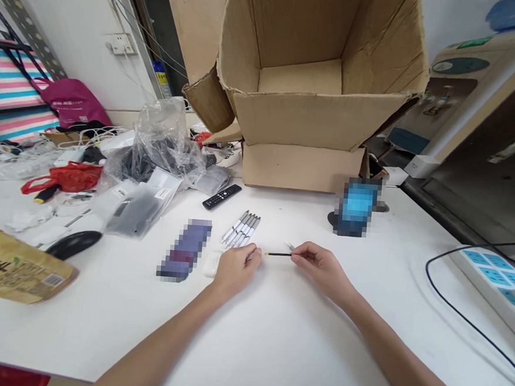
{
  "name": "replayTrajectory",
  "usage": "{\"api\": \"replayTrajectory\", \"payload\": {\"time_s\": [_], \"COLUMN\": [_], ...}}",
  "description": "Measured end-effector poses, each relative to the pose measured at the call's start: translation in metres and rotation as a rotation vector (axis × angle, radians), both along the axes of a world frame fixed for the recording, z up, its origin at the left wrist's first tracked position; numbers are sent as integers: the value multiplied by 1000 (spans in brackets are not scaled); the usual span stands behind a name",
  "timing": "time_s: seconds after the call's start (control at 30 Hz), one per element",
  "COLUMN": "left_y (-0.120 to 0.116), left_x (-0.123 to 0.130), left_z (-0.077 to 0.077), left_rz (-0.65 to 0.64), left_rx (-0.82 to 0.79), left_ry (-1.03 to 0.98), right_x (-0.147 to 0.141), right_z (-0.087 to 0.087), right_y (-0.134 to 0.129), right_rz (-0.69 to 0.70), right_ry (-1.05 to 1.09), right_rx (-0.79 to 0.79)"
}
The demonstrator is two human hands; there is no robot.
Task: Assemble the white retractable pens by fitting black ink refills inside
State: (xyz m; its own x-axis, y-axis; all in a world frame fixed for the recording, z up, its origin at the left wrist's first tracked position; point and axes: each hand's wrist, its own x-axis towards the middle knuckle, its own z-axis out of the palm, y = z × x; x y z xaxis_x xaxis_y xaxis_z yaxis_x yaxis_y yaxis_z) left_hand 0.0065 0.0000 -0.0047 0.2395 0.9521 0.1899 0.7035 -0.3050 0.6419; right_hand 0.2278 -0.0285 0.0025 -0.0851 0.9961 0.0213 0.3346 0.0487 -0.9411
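A: What's closest to us?

B: Two bare forearms point(177, 334), coming in from the bottom edge over the white counter point(264, 352).

A: And the hands?

B: The left hand point(237, 268) has its thumb and fingers pinched together at the yellow-marked end of a thin dark rod point(279, 254). The right hand point(320, 268) grips the other end between thumb and fingertips.

A: So the rod is where, exactly?

B: Roughly level in the gap between the two hands, above the middle of the counter. Just behind it, near the right fingertips, there's a small pale pointed piece point(289, 246); I can't tell what it is.

A: Anything by the left hand?

B: A white case point(211, 264), partly hidden by it. Beyond that hand several white pens with grey ends point(241, 230) lie side by side, and a blurred purple object point(187, 250) lies to their left.

A: Further back?

B: A black remote point(222, 196), then a big open cardboard box point(302, 119). In front of the box, on the right, stands something with a blurred blue screen point(357, 203).
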Motion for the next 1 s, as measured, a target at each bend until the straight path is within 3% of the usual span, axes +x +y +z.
{"api": "replayTrajectory", "payload": {"time_s": [0.27,0.53,0.73,1.0], "left_y": [-1,1,0,-1], "left_x": [0,0,0,0], "left_z": [1,-1,0,1], "left_rz": [-13,-4,-12,-7], "left_rx": [3,2,-2,-5], "left_ry": [-8,-28,-32,-19], "right_x": [-1,1,0,0], "right_z": [4,1,4,2], "right_y": [-3,1,-3,0], "right_rz": [-6,-6,-5,-22], "right_ry": [-74,-8,-101,-47], "right_rx": [-74,-1,-81,27]}}
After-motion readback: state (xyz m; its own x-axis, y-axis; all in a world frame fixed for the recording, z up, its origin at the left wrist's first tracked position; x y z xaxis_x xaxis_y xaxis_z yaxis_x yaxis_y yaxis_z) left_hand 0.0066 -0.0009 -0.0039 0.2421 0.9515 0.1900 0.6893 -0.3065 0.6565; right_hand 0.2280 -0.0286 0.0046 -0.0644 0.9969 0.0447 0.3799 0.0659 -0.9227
